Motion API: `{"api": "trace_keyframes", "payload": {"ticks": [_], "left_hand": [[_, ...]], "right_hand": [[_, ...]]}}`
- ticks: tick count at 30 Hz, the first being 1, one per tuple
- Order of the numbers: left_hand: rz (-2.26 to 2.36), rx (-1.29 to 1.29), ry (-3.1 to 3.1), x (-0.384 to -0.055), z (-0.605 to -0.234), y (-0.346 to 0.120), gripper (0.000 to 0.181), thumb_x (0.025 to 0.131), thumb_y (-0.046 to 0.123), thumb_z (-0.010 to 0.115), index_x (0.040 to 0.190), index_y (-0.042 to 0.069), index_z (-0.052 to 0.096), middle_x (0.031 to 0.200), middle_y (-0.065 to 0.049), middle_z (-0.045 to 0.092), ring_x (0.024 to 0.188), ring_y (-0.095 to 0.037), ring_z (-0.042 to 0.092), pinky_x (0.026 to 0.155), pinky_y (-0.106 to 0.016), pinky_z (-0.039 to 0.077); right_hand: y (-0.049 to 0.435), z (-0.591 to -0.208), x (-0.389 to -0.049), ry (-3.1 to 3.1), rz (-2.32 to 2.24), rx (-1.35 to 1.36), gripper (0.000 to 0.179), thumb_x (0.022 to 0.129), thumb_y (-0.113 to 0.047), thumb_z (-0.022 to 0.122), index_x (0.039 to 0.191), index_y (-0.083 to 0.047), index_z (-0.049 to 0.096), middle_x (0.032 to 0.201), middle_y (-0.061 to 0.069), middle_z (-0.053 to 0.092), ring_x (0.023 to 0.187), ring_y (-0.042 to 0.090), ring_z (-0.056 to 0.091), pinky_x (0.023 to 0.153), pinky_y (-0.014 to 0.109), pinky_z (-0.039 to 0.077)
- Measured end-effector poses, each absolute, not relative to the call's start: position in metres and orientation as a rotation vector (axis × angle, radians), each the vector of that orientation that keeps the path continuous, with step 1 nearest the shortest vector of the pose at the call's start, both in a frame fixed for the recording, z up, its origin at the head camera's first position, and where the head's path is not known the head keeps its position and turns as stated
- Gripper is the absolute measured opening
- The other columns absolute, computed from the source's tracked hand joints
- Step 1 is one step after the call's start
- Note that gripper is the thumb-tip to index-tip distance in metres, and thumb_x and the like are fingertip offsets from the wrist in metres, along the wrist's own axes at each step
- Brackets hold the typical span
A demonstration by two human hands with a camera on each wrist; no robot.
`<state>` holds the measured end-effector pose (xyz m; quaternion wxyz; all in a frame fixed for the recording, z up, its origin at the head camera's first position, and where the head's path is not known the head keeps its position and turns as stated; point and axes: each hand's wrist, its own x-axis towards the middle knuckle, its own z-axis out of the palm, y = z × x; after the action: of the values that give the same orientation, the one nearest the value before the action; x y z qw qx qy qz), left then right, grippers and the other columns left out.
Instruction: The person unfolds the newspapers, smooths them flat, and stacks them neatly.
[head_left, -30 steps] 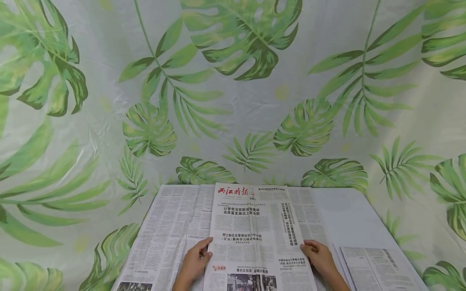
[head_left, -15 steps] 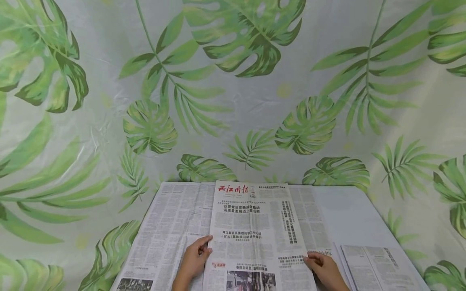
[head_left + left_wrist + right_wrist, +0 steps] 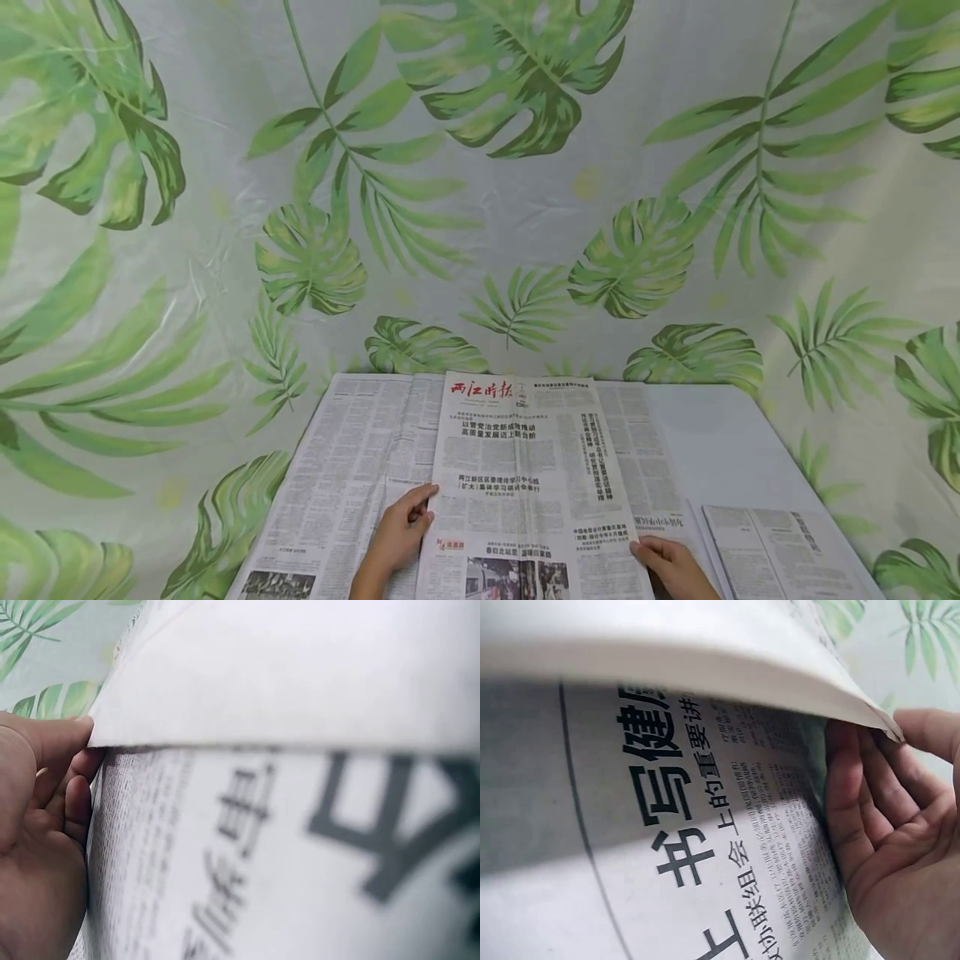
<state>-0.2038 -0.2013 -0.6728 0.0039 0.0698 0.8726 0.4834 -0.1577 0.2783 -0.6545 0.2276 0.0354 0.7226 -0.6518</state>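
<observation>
A folded newspaper (image 3: pixel 495 454) with a red masthead lies lengthwise in the head view, over a wider spread newspaper (image 3: pixel 341 467). My left hand (image 3: pixel 401 533) pinches its left edge between thumb and fingers. On the right edge, lower down, my right hand (image 3: pixel 671 562) pinches the paper the same way. The left wrist view has the left hand (image 3: pixel 41 840) at the edge of the raised sheet (image 3: pixel 285 675), with print below it. In the right wrist view, the right hand (image 3: pixel 900 832) holds the lifted sheet's corner (image 3: pixel 881 724), and large black print shows beneath.
To the right lies a smaller folded newspaper (image 3: pixel 780 550) on a white tabletop (image 3: pixel 712 442). A leaf-patterned curtain (image 3: pixel 525 208) hangs behind the table's far edge and around its sides.
My right hand has slid down the newspaper's right edge, toward me, uncovering lettering on the sheet beneath. The left hand keeps its pinch at nearly the same spot.
</observation>
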Motion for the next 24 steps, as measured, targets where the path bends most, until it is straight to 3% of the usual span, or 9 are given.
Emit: {"api": "trace_keyframes", "payload": {"ticks": [5, 9, 13, 20, 24], "left_hand": [[1.527, 0.183, 2.722, -0.202, -0.674, -0.201, 0.043, 0.099, 0.011, 0.066, 0.141, 0.016, 0.064, 0.141, -0.008, 0.062, 0.096, -0.004, 0.058, 0.084, -0.021, 0.051], [1.543, 0.157, 2.698, -0.202, -0.673, -0.201, 0.044, 0.098, 0.009, 0.066, 0.142, 0.016, 0.063, 0.119, -0.002, 0.067, 0.090, -0.004, 0.057, 0.080, -0.020, 0.050], [1.556, 0.162, 2.706, -0.203, -0.674, -0.200, 0.045, 0.098, 0.008, 0.067, 0.142, 0.015, 0.062, 0.100, 0.003, 0.063, 0.086, -0.004, 0.056, 0.078, -0.020, 0.049], [1.541, 0.195, 2.781, -0.204, -0.673, -0.200, 0.042, 0.099, 0.018, 0.069, 0.140, 0.014, 0.063, 0.102, 0.006, 0.063, 0.089, -0.002, 0.056, 0.081, -0.021, 0.049], [1.543, 0.196, 2.797, -0.205, -0.674, -0.199, 0.041, 0.099, 0.018, 0.069, 0.139, 0.013, 0.064, 0.115, 0.004, 0.066, 0.091, -0.002, 0.056, 0.082, -0.020, 0.049]], "right_hand": [[0.281, -0.662, -0.153, 1.962, -1.803, 0.170, 0.046, 0.104, -0.035, 0.061, 0.119, 0.008, 0.068, 0.101, 0.012, 0.078, 0.086, 0.026, 0.077, 0.073, 0.040, 0.062], [0.277, -0.665, -0.151, 2.016, -1.797, 0.216, 0.045, 0.101, -0.037, 0.066, 0.112, 0.006, 0.070, 0.095, 0.013, 0.079, 0.081, 0.028, 0.077, 0.070, 0.040, 0.062], [0.269, -0.666, -0.152, 2.125, -1.779, 0.342, 0.046, 0.095, -0.038, 0.074, 0.105, 0.006, 0.072, 0.089, 0.012, 0.078, 0.078, 0.027, 0.076, 0.067, 0.038, 0.061], [0.255, -0.665, -0.152, 2.346, -1.705, 0.534, 0.041, 0.091, -0.038, 0.078, 0.094, 0.002, 0.074, 0.072, 0.007, 0.072, 0.064, 0.023, 0.068, 0.057, 0.034, 0.054], [0.249, -0.663, -0.151, 2.389, -1.705, 0.572, 0.040, 0.090, -0.037, 0.079, 0.091, 0.002, 0.073, 0.071, 0.008, 0.071, 0.061, 0.024, 0.067, 0.055, 0.034, 0.053]]}}
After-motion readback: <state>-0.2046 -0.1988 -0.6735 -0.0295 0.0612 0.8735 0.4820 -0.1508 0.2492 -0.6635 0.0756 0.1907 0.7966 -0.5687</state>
